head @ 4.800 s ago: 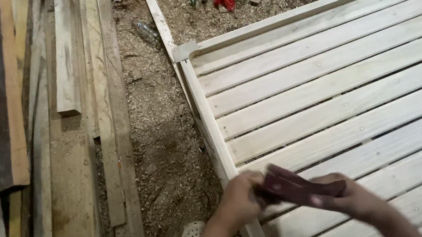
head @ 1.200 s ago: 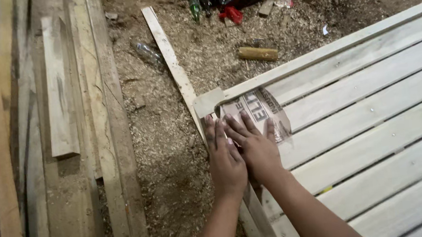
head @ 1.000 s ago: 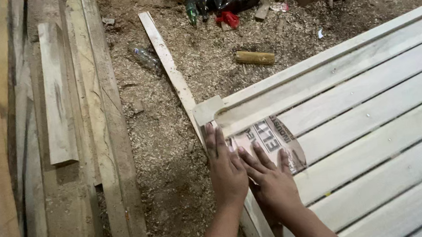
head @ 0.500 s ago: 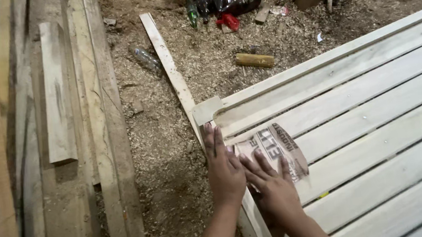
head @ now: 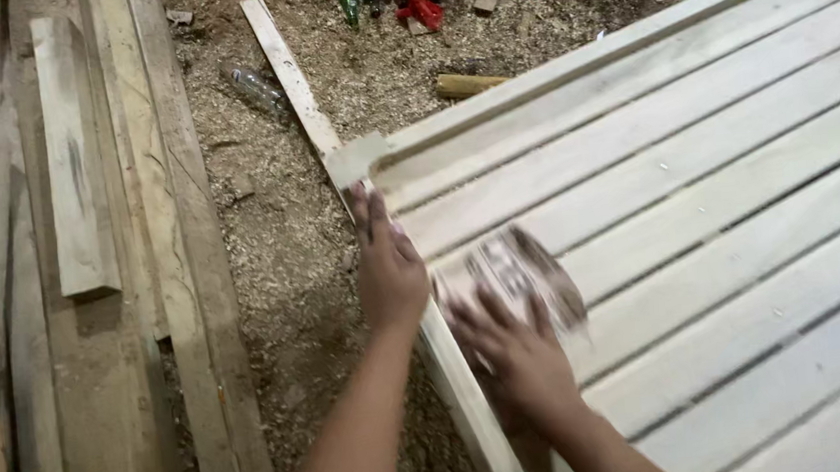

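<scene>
Here, a sheet of sandpaper [head: 518, 276] is lying flat on a pale slatted wooden panel [head: 695, 174], near the panel's left edge rail and a little below its corner. The sheet is blurred, brownish at its far edge and light with dark printing on the upturned back. The right hand [head: 517, 350] is pressing down on its near part with fingers spread and flat, not curled around anything. The left hand [head: 388, 266] is resting palm-down along the panel's edge rail just beside the sheet, fingers extended and loose, gripping nothing.

The panel is showing smooth, straight, light slats running side by side with narrow dark gaps between them. The ground is carrying a coarse layer of sawdust [head: 281, 247]. One thin loose strip of wood [head: 289, 71] is lying on it beyond the corner, one short round piece of wood [head: 468, 84] nearby, and one clear plastic bottle [head: 254, 85]. Rough, darker planks [head: 79, 223] are stacking up along the left.
</scene>
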`<action>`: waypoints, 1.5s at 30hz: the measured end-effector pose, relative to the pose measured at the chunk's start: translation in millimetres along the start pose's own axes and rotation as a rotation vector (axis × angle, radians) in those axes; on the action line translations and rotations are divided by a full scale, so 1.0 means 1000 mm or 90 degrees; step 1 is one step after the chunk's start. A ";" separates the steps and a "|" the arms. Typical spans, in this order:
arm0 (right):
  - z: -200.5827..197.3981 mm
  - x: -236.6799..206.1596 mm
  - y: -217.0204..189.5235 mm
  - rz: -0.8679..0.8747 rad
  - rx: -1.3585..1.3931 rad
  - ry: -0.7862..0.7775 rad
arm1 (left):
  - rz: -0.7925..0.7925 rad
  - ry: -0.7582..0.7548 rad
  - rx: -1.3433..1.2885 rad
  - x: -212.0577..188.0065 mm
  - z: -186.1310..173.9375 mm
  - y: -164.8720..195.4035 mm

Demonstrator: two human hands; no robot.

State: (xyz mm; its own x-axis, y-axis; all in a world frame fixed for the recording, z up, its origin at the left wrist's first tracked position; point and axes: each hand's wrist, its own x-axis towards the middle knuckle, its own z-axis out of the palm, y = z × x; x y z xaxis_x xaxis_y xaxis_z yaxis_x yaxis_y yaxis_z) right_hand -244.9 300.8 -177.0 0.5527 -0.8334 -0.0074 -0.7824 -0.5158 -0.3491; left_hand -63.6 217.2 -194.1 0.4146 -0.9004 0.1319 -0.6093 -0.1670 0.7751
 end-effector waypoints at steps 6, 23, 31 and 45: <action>0.040 -0.170 0.029 0.075 -0.094 -0.246 | 0.085 0.072 0.210 -0.067 -0.007 0.029; 0.052 -0.229 0.022 -0.032 0.031 0.116 | 0.041 0.007 0.104 -0.188 0.000 0.044; 0.047 -0.323 0.113 0.168 0.344 -0.072 | 0.317 -0.230 0.333 -0.211 -0.014 0.083; -0.013 -0.232 0.167 0.516 0.118 0.280 | 0.655 -0.335 0.240 -0.200 0.012 0.127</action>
State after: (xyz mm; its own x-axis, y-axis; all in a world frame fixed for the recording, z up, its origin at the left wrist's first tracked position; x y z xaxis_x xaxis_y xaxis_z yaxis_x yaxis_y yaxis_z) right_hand -507.7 405.1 -221.3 -0.3284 -0.9441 0.0269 -0.8017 0.2636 -0.5365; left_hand -232.5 371.3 -129.1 -0.6499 -0.7196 0.2447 -0.6871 0.6939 0.2156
